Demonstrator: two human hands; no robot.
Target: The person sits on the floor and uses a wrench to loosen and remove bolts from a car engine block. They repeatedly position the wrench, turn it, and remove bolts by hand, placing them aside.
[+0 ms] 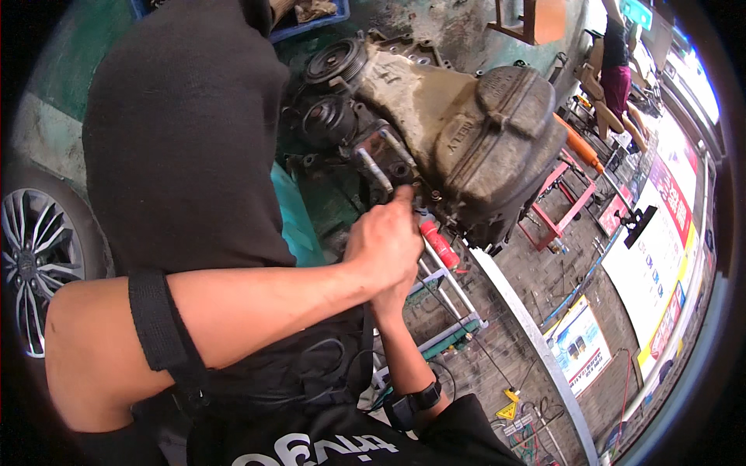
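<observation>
A grimy engine (451, 109) with pulleys (334, 62) and a bolted bracket (381, 155) fills the upper centre. My left hand (385, 241) is at the lower edge of the bracket, fingers bent and one fingertip touching near a fitting. Whatever it grips is hidden. Below and behind it, my right hand (395, 291) is mostly covered by the left, so its fingers and contents are out of sight.
A large dark-clothed shape (179, 116), apparently another person, occupies the left, beside a wheel (43, 256). Another person (618, 93) is at upper right. Around are a red stand (556, 229), a red cylinder (439, 245), a metal beam (528, 334) and a blue tray (318, 23).
</observation>
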